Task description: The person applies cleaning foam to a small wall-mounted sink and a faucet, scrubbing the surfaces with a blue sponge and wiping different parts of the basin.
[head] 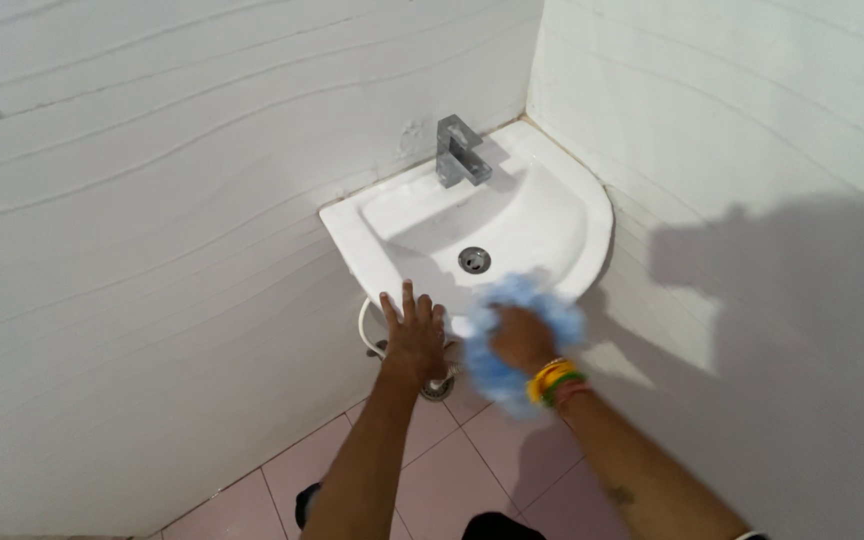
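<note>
A small white corner sink [372, 222] is fixed where two white tiled walls meet, with a chrome tap [459, 152] at its back and a round metal drain [473, 260] in the bowl. My left hand [413, 338] lies flat with fingers spread against the sink's front rim. My right hand [519, 338] grips a fluffy light-blue scrubbing cloth [542, 305] and presses it on the front right rim. The cloth is blurred. Coloured bangles [554, 381] circle my right wrist.
A white pipe [364, 330] and a metal waste fitting [439, 385] hang under the sink. Pink floor tiles [442, 470] lie below. My shadow falls on the right wall [772, 290]. Dark footwear [306, 505] shows at the bottom edge.
</note>
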